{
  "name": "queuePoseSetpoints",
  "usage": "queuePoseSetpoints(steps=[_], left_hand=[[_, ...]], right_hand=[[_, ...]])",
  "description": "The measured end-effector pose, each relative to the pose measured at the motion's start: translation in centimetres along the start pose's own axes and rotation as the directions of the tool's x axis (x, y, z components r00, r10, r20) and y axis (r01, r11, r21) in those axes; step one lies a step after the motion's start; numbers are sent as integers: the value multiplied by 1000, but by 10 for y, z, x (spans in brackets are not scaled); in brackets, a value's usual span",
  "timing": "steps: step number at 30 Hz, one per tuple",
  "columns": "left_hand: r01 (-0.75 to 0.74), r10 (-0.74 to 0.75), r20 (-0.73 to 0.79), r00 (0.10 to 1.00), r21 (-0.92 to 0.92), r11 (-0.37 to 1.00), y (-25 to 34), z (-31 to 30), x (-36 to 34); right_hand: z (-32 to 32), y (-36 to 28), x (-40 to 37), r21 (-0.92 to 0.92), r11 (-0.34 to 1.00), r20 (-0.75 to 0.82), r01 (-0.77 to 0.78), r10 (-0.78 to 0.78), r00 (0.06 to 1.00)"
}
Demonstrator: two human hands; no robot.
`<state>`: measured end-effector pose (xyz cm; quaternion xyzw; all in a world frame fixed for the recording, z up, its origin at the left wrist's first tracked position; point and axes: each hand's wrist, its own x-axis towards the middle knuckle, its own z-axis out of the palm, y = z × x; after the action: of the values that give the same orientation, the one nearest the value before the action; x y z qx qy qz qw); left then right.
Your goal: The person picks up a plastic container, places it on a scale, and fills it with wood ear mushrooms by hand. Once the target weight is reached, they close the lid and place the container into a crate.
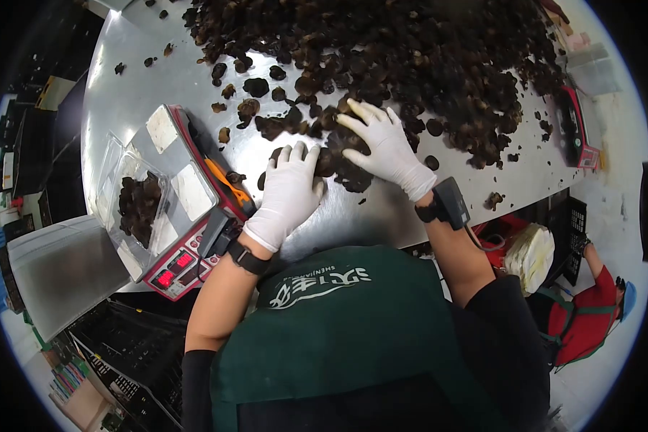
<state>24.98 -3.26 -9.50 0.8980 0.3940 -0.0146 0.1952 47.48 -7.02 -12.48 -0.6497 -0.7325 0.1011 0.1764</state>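
Observation:
White gloves cover both hands. My left hand [290, 191] lies palm down on a few dark brown, mushroom-like pieces, its fingers pointing up the table; whether it grips any is hidden. To its right, my right hand [385, 147] has its fingers spread over the near edge of a large dark pile [425, 65]. Dark pieces [351, 176] lie between the two hands. On the left, a red and silver scale [189, 191] with lit red digits bears a clear plastic box [115, 189] holding dark pieces [140, 209].
Orange scissors [227, 180] lie right of the scale. A second scale [574, 129] stands at the metal table's [140, 93] right end. A translucent lid or bin [65, 270] is at the left, with black crates below. A person in red [587, 327] is at lower right.

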Motion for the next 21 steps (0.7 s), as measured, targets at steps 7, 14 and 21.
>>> queuePoseSetpoints(steps=[7,14,21], left_hand=[[51,-53,-336,940,-15,999,5,-9,43],[-62,36,-244,969,-101,993,6,30,44],[-54,42,-260,965,-38,998,11,29,-45]], right_hand=[[-11,10,-32,-14,979,-292,-205,192,937],[13,-20,-24,97,976,-38,-195,199,979],[-3,-17,-85,-2,971,-1,-241,241,971]])
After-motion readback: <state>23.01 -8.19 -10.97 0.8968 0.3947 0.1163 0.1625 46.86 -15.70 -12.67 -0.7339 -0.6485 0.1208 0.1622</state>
